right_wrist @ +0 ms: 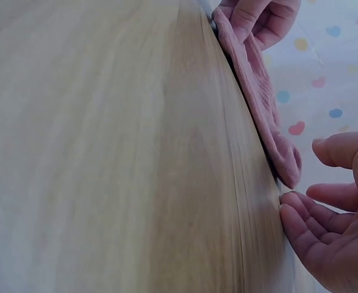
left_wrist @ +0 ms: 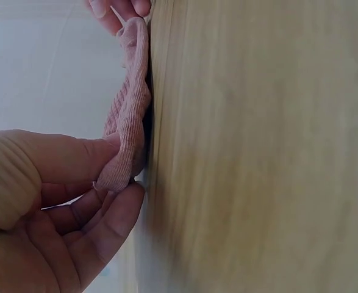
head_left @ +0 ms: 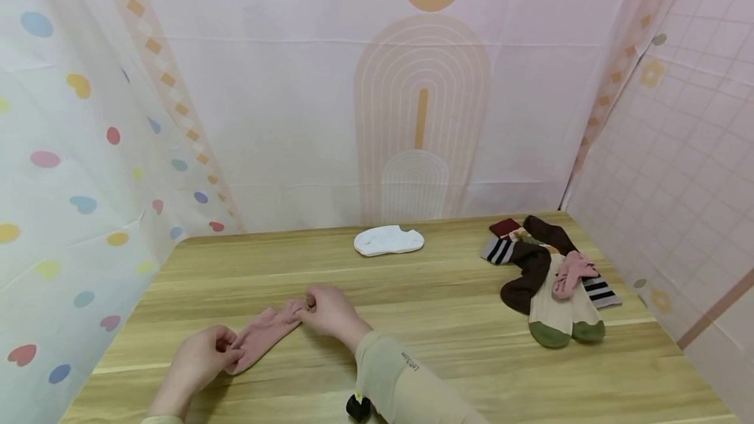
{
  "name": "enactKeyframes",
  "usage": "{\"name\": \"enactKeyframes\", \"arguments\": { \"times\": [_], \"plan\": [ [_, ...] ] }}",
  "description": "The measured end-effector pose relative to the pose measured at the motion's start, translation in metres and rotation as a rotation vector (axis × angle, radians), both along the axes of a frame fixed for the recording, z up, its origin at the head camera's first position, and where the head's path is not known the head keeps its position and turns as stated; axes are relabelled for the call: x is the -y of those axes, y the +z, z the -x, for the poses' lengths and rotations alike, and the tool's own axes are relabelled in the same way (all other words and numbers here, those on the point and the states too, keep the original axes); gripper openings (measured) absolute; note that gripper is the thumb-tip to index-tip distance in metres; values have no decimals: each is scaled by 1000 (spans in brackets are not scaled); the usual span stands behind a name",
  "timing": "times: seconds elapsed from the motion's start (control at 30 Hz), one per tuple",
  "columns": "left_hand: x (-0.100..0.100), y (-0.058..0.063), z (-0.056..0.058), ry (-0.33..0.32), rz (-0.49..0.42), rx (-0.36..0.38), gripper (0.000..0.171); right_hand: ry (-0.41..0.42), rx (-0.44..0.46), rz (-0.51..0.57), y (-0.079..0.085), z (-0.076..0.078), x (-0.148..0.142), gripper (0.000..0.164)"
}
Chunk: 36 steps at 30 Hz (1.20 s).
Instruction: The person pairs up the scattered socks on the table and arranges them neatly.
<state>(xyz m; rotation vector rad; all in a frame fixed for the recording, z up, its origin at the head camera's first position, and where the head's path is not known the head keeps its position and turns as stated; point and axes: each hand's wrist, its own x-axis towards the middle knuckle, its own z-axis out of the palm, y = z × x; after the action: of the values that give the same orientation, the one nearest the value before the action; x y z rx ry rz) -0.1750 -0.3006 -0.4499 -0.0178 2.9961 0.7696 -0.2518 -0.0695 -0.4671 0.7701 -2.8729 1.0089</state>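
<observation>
A pink ribbed sock lies stretched out slantwise on the table at the front left. My left hand pinches its near end between thumb and fingers, as the left wrist view shows on the sock's edge. At the far end is my right hand. In the right wrist view this right hand has its thumb and fingers apart, close beside the tip of the sock, with no cloth between them.
A white low-cut sock lies flat near the table's back edge. At the right is a heap of socks: dark brown, cream with green toes and a crumpled pink sock. A small black object shows by the right sleeve.
</observation>
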Motion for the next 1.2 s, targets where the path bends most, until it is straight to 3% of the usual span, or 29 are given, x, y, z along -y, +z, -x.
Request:
{"name": "enactKeyframes", "arguments": {
  "times": [0.17, 0.3, 0.43, 0.63, 0.87, 1.03, 1.2],
  "plan": [
    [0, -1, 0, -3, -2, -5, 18, -2, 20, 27, -1, -2, 1, 20],
    [0, -2, 0, -3, -5, -3, 18, -7, 79, 57, -3, -2, 2, 25],
    [-1, -3, 0, -6, -1, -12, 17, -16, 136, 101, -3, -1, 1, 18],
    [-4, -2, -1, -22, -1, -37, 16, -37, 225, 158, -4, 1, -2, 33],
    [-7, 0, -1, -37, -12, -62, 14, -9, 286, 251, -5, 1, -6, 27],
    [-9, 2, -2, -44, -24, -75, 14, -29, 346, 324, -4, -2, -9, 26],
    [-12, 3, -3, -39, -38, -86, 10, -47, 348, 355, -8, -3, -12, 18]
  ]
}}
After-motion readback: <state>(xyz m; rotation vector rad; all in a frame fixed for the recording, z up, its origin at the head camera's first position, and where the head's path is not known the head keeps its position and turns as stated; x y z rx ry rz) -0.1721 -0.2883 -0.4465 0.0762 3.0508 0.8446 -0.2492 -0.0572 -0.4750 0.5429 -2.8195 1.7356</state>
